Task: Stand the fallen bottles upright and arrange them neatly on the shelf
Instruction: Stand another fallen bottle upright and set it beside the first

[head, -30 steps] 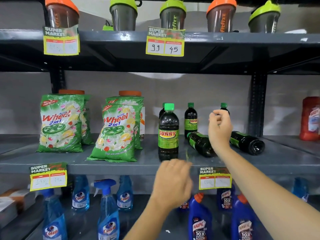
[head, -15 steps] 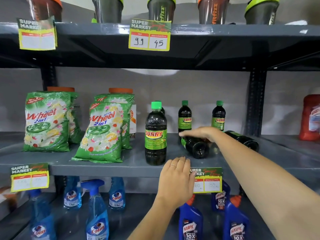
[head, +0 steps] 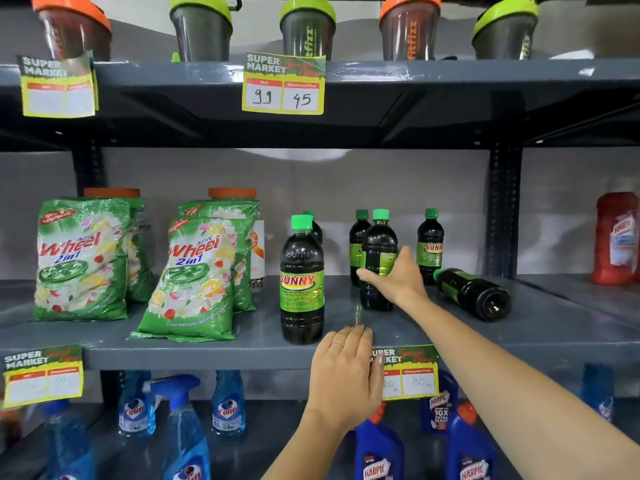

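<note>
Head view: the right hand [head: 398, 278] gripped an upright dark bottle [head: 378, 244] on the middle shelf [head: 207, 355], fingers wrapped round its label. The left hand [head: 344, 372] rested flat and empty on the shelf's front edge, part-covering a price tag [head: 414, 374]. A fallen bottle [head: 472, 293] lay just right of the wrist, cap toward the back. A front bottle [head: 302, 282] stood left; detergent bags [head: 194, 275] stood farther left, shakers [head: 306, 29] above.

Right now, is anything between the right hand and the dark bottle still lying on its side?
Nothing visible. The fallen dark green-capped bottle lies on open shelf just right of the right hand, which grips an upright bottle.
</note>
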Demonstrator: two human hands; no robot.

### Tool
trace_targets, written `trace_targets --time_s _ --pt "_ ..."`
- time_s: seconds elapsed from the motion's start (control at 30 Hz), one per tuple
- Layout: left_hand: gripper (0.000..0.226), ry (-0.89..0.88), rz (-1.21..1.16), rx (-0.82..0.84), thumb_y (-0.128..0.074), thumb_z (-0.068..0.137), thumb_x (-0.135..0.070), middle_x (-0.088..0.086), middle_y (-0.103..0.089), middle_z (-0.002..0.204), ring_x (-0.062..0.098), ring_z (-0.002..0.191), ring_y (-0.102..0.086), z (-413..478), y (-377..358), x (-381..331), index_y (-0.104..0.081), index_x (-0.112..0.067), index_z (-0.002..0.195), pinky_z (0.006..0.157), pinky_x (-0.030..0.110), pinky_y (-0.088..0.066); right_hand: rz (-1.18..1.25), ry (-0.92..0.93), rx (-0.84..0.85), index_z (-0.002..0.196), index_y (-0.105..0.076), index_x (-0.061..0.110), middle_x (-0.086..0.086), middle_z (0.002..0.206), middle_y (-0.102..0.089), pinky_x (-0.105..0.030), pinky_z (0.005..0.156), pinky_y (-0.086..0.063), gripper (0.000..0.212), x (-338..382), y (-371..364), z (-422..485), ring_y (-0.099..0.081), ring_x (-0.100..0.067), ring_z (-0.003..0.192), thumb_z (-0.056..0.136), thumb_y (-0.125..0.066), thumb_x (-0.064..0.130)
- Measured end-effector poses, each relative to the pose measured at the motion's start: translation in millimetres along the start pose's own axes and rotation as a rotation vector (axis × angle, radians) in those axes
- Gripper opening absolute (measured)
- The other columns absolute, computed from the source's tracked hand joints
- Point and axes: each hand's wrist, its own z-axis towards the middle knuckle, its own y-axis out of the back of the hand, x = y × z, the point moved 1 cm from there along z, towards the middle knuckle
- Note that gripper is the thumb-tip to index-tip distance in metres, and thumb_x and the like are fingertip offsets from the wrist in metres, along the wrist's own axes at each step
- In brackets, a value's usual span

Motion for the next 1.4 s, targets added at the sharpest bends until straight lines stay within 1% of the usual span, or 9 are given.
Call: trace_targets --time_s 0.3,0.43,0.57,0.67,0.8,1.0,1.1,1.27,1.4 --pt "0.042 -0.008 -0.012 -0.002 -0.047 0.091 -0.036 0.007 -0.069 0.114 0.024 0.104 -0.063 -0.9 0.0 1.1 -0.067 -0.008 0.114 0.091 0.036 -0.047 0.202 -0.095 0.349 0.138 -0.030 0.014 -0.002 0.124 -0.054 -0.034 0.093 -0.042 0.094 2.5 10.4 7.6 -0.051 -0.021 0.112 0.068 -0.088 0.034" --pt "0.041 0.000 -0.028 -0.005 -0.047 0.092 -0.036 0.007 -0.069 0.114 0.024 0.104 -0.063 -1.3 0.2 1.1 -0.066 -0.007 0.114 0.091 0.036 -0.047 0.394 -0.157 0.549 0.124 -0.051 0.015 -0.009 0.126 -0.063 -0.032 0.093 -0.042 0.057 -2.2 26.7 11.3 -0.058 -0.022 0.109 0.076 -0.080 0.007" --pt "0.041 0.010 -0.029 0.002 -0.047 0.093 -0.036 0.007 -0.069 0.116 0.024 0.105 -0.063 -1.3 0.0 0.9 -0.066 -0.008 0.116 0.091 0.036 -0.047 0.307 -0.078 0.374 0.116 -0.058 0.017 0.003 0.105 -0.067 -0.022 0.075 -0.046 0.060 -8.0 13.7 8.1 -0.061 -0.011 0.091 0.066 -0.090 0.026" --pt "0.042 0.005 -0.035 0.007 -0.046 0.093 -0.037 0.006 -0.068 0.116 0.023 0.106 -0.063 -1.4 1.0 1.2 -0.066 -0.008 0.116 0.091 0.036 -0.048 0.285 -0.070 0.356 0.124 -0.054 0.019 0.003 0.111 -0.066 -0.028 0.085 -0.046 0.077 -8.3 8.0 8.2 -0.062 -0.015 0.100 0.059 -0.091 0.040" --pt "0.042 -0.007 -0.029 0.003 -0.045 0.093 -0.037 0.007 -0.069 0.116 0.024 0.105 -0.063 -1.8 -0.1 2.2 -0.066 -0.008 0.116 0.091 0.036 -0.048 0.446 -0.147 0.560 0.123 -0.052 0.017 -0.001 0.108 -0.066 -0.028 0.081 -0.045 0.054 -3.8 24.2 10.0 -0.061 -0.021 0.108 0.078 -0.079 0.006" --pt "0.041 -0.002 -0.043 -0.013 -0.047 0.093 -0.037 0.005 -0.069 0.115 0.022 0.104 -0.063 -1.1 -1.3 1.5 -0.067 -0.009 0.115 0.091 0.034 -0.047 0.263 -0.035 0.420 0.103 -0.058 0.027 0.000 0.108 -0.068 -0.029 0.086 -0.047 0.045 -4.2 10.8 6.8 -0.063 -0.014 0.095 0.069 -0.088 0.027" --pt "0.041 -0.012 -0.034 -0.022 -0.047 0.092 -0.037 0.006 -0.069 0.114 0.022 0.103 -0.063 -2.0 -0.8 1.1 -0.067 -0.009 0.114 0.090 0.034 -0.047 0.202 -0.017 0.457 0.128 -0.050 0.020 -0.001 0.122 -0.063 -0.035 0.097 -0.045 0.072 -3.3 9.3 8.3 -0.058 -0.020 0.110 0.068 -0.087 0.035" --pt "0.041 -0.005 -0.039 -0.033 -0.047 0.092 -0.036 0.007 -0.069 0.113 0.023 0.103 -0.063 -1.3 -1.3 0.2 -0.067 -0.008 0.114 0.090 0.035 -0.047 0.478 -0.178 0.585 0.142 -0.041 0.018 -0.006 0.118 -0.066 -0.029 0.075 -0.048 0.074 -11.5 21.5 11.9 -0.063 -0.016 0.098 0.079 -0.075 -0.002" --pt "0.042 -0.006 -0.034 -0.030 -0.046 0.092 -0.036 0.007 -0.069 0.114 0.023 0.104 -0.063 -1.0 -0.9 0.4 -0.067 -0.007 0.114 0.090 0.035 -0.046 0.431 -0.160 0.568 0.124 -0.055 0.012 -0.008 0.119 -0.067 -0.020 0.071 -0.047 0.054 -14.2 18.9 5.7 -0.063 -0.013 0.093 0.077 -0.078 0.000"
